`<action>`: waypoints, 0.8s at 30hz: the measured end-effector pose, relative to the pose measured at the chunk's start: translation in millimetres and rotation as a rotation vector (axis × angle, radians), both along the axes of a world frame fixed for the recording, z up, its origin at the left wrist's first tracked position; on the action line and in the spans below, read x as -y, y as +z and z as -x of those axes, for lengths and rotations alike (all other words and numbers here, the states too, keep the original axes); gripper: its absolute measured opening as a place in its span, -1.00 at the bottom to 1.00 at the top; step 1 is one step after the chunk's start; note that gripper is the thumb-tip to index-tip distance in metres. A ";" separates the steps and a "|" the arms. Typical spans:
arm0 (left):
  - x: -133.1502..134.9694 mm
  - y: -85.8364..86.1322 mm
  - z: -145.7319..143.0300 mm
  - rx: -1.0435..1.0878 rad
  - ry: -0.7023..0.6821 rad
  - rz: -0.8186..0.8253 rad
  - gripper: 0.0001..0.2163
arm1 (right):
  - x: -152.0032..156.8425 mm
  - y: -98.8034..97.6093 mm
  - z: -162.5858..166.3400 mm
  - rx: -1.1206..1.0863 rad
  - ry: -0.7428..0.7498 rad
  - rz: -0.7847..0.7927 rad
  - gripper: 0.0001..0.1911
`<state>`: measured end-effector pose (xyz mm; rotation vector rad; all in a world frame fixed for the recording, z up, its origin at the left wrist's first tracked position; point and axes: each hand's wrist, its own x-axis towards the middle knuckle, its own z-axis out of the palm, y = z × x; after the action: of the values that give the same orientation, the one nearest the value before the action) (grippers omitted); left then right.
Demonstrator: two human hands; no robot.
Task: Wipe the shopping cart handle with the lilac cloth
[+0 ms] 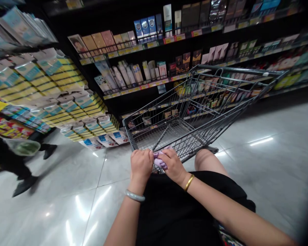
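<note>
A grey wire shopping cart (215, 115) stands at an angle before me, its basket bare inside and its handle bar (232, 69) at the far end. My left hand (140, 164), with a pale bangle at the wrist, is closed over the cart's near end. Beside it my right hand (174, 166), wearing a gold bangle, has its fingers wrapped around a bunched purple cloth (160, 161) against the rim. The cloth reaches the left thumb. Part of the left grip is hidden behind the knuckles.
Shelves of boxed and bottled goods (124, 73) run behind the cart. Stacked yellow-and-white packs (66, 80) hang at left. A person in dark trousers (11, 164) walks at the far left beside a see-through bag (25, 147). Shiny tiled floor (97, 212) lies below.
</note>
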<state>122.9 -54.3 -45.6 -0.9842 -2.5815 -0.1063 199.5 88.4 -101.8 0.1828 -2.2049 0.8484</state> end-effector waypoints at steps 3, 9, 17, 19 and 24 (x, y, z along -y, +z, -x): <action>3.0 -1.5 0.9 0.015 -0.027 -0.039 -0.65 | 2.2 2.2 -3.1 -0.019 0.008 0.011 -0.63; 17.5 -11.2 9.5 0.075 -0.131 -0.169 -0.77 | 10.9 36.5 5.3 -0.074 -0.009 -0.053 -0.67; 25.1 -24.7 11.0 -0.001 -0.257 -0.439 -0.80 | 19.5 1.3 1.5 -0.022 0.024 -0.123 -0.67; 25.6 -27.9 13.2 -0.018 -0.264 -0.442 -0.81 | 23.3 15.2 2.9 -0.062 0.024 -0.074 -0.71; 28.6 -29.9 15.7 -0.033 -0.296 -0.492 -0.84 | 29.4 21.1 11.0 -0.094 0.055 -0.070 -0.67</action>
<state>107.2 -82.8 -75.5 -1.1415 -2.1956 -0.7541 188.5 58.9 -80.7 0.3122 -2.1517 0.7766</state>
